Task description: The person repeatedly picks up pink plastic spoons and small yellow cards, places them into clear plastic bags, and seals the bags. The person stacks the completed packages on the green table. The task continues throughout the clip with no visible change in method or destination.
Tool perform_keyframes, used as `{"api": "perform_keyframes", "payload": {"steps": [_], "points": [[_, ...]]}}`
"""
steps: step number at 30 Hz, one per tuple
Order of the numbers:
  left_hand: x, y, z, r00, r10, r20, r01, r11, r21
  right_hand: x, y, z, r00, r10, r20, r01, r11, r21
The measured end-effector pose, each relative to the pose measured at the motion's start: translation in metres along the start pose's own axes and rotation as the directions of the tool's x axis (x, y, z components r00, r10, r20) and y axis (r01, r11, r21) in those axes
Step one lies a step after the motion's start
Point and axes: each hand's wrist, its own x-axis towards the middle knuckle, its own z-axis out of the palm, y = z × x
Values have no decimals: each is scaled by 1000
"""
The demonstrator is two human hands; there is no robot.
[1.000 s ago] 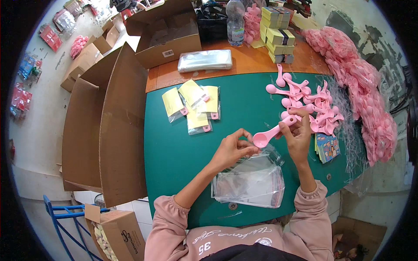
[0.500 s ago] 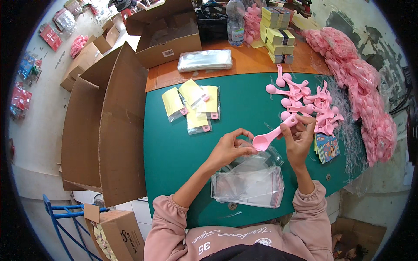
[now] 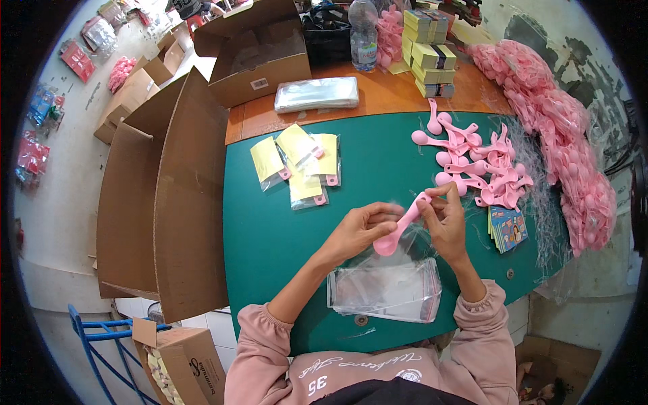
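Observation:
A pink measuring spoon (image 3: 403, 226) is held at a slant above the table, its bowl low and toward my left. My right hand (image 3: 445, 219) pinches the top of its handle between thumb and fingers. My left hand (image 3: 359, 233) is closed around the spoon's neck, just above the bowl; its fingertips are partly hidden. Thin clear plastic (image 3: 422, 246), blurred in places, shows behind the spoon. Below both hands lies a stack of clear plastic bags (image 3: 381, 291).
Loose pink spoons (image 3: 496, 162) lie to the right, above some printed cards (image 3: 507, 229). Filled bags with yellow cards (image 3: 297, 145) sit left of centre. Bulk-bagged pink spoons (image 3: 567, 135) line the right edge. A tall cardboard box (image 3: 192, 202) borders the table's left side.
The spoon has come down and toward my left, and its bowl now hangs lower. My right hand has moved left with it; my left hand has shifted from the bowl to the neck.

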Motion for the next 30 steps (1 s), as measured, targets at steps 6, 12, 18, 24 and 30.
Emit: {"api": "perform_keyframes", "payload": {"steps": [6,12,18,24,30], "points": [[-5,12,-11,953,-218,211,251,957,-145,3,5,-3,994,-29,-106,45,987,153],[-8,20,-7,985,-130,110,148,973,-176,1,-6,0,952,-174,250,152,983,103],[-16,33,-2,986,-50,156,58,997,-44,-4,-23,-30,850,-164,501,267,954,-140],[-14,43,-9,994,22,104,-47,969,244,-49,29,-182,929,49,-366,-324,582,-746],[-9,26,-9,994,-113,-6,113,994,-8,-65,65,-202,874,-90,-477,-391,454,-801]]}}
